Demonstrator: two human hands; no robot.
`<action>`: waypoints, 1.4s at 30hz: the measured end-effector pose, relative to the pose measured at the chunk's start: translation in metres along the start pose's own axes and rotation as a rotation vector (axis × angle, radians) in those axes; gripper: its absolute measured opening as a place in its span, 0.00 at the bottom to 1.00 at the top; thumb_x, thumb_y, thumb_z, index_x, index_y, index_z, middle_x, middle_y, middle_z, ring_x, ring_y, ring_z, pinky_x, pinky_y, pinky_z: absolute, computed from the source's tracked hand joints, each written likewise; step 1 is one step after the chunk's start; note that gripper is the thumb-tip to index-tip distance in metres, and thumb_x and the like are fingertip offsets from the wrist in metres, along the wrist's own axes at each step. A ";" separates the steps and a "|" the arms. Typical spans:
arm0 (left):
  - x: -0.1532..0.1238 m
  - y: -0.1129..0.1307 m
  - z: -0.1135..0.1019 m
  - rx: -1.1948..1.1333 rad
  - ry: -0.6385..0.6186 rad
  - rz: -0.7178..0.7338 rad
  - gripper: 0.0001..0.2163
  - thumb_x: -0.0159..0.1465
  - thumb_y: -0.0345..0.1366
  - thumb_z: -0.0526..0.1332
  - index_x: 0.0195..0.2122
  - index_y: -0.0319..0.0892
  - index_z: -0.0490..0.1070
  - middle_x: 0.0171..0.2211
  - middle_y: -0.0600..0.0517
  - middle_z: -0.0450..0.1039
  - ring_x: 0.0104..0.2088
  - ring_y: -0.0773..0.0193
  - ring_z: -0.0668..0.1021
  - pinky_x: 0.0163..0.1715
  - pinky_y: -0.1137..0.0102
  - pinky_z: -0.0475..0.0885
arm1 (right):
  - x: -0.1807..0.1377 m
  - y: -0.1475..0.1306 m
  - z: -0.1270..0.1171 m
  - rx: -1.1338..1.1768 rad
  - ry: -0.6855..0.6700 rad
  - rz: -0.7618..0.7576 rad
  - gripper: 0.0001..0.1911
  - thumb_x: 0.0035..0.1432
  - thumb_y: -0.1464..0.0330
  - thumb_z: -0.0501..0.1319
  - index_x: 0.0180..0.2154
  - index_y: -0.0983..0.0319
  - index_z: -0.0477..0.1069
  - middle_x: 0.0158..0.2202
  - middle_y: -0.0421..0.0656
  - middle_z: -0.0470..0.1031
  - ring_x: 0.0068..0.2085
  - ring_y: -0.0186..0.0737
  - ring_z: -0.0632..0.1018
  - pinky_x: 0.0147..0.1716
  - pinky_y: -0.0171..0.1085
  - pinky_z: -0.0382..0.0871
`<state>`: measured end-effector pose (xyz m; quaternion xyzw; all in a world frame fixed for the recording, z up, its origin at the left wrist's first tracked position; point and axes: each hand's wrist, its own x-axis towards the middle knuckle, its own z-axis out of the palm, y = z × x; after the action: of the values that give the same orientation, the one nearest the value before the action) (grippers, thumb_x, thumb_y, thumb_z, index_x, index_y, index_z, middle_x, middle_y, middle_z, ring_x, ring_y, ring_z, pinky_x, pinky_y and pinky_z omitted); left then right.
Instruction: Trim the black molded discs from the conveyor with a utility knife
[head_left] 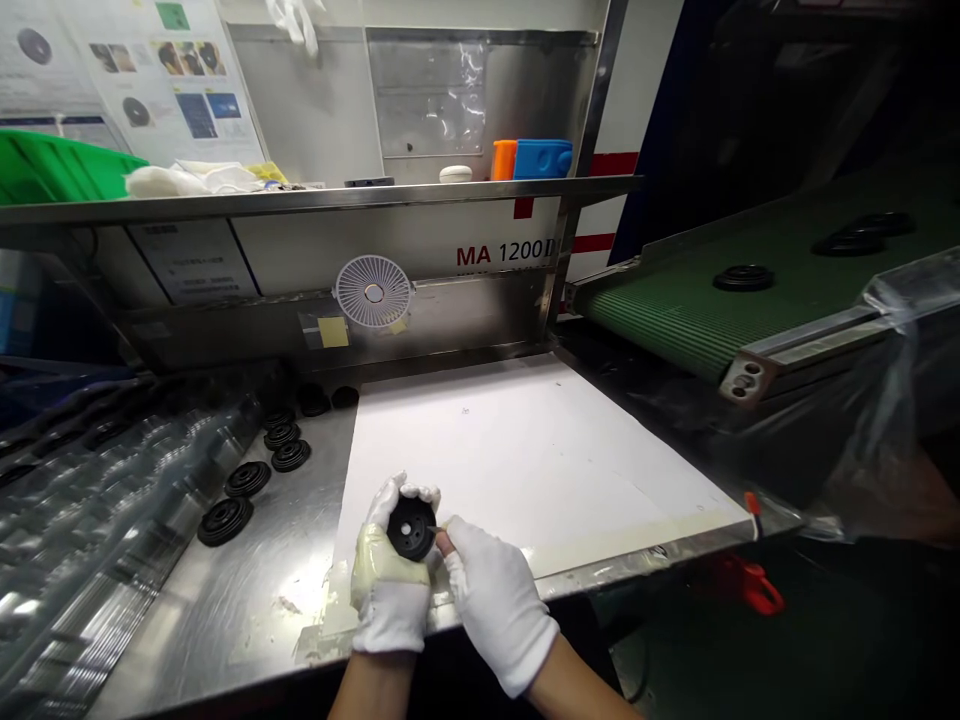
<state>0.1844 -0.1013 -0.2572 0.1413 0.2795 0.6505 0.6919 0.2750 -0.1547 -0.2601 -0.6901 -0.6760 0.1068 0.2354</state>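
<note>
My left hand (pixel 390 570), in a white glove with a yellowish palm, is closed around a round black grooved disc (pixel 411 526) with a hole in its middle. The disc is tilted so that its face points up toward me, above the front edge of the white sheet. My right hand (pixel 491 590), in a white glove with a bare thumb tip showing, pinches at the disc's right rim. Something thin shows between its fingertips and the rim, too small to name. Several similar black discs (pixel 247 478) lie on the metal table to the left.
Clear plastic trays (pixel 112 520) fill the left side. A white sheet (pixel 540 460) covers the table's middle. At right a green conveyor belt (pixel 675 305) carries black discs (pixel 742 278). A small fan (pixel 373 292) sits under the shelf (pixel 330 198). Red-handled tool (pixel 761 588) hangs off the right front.
</note>
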 end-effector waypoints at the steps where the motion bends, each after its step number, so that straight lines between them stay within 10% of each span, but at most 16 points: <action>1: 0.000 0.000 0.001 -0.015 0.008 -0.022 0.06 0.52 0.28 0.62 0.32 0.40 0.69 0.24 0.55 0.68 0.29 0.67 0.74 0.38 0.64 0.73 | 0.000 0.001 0.000 0.001 -0.002 0.005 0.13 0.63 0.65 0.44 0.34 0.57 0.66 0.29 0.39 0.75 0.29 0.37 0.75 0.24 0.35 0.51; 22: 0.003 -0.003 0.001 -0.140 0.015 -0.027 0.05 0.54 0.29 0.60 0.33 0.40 0.71 0.25 0.54 0.69 0.30 0.70 0.74 0.42 0.68 0.72 | -0.009 -0.006 0.007 0.000 0.010 -0.017 0.15 0.64 0.63 0.43 0.33 0.56 0.65 0.29 0.38 0.75 0.29 0.38 0.75 0.25 0.36 0.51; 28: -0.003 0.011 -0.003 0.022 -0.048 -0.191 0.17 0.55 0.30 0.56 0.47 0.39 0.68 0.42 0.41 0.71 0.41 0.52 0.75 0.37 0.56 0.73 | -0.006 -0.006 -0.003 0.024 -0.010 -0.041 0.14 0.64 0.64 0.43 0.34 0.57 0.66 0.30 0.39 0.75 0.30 0.38 0.75 0.26 0.36 0.52; 31: -0.003 0.017 -0.001 0.015 -0.019 -0.237 0.16 0.53 0.30 0.56 0.43 0.39 0.70 0.32 0.45 0.72 0.32 0.57 0.76 0.32 0.59 0.74 | -0.001 0.000 -0.006 0.021 0.019 -0.032 0.13 0.64 0.64 0.44 0.37 0.57 0.66 0.31 0.39 0.75 0.31 0.38 0.75 0.26 0.35 0.53; 42: 0.003 -0.001 -0.003 0.119 -0.040 0.184 0.19 0.48 0.22 0.62 0.42 0.41 0.70 0.30 0.52 0.71 0.32 0.66 0.75 0.42 0.66 0.71 | -0.007 -0.010 0.006 0.000 0.064 -0.017 0.13 0.63 0.65 0.46 0.34 0.57 0.67 0.28 0.38 0.75 0.29 0.36 0.74 0.26 0.35 0.51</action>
<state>0.1831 -0.0990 -0.2609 0.2201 0.2894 0.6907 0.6250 0.2635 -0.1608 -0.2618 -0.6872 -0.6742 0.0828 0.2576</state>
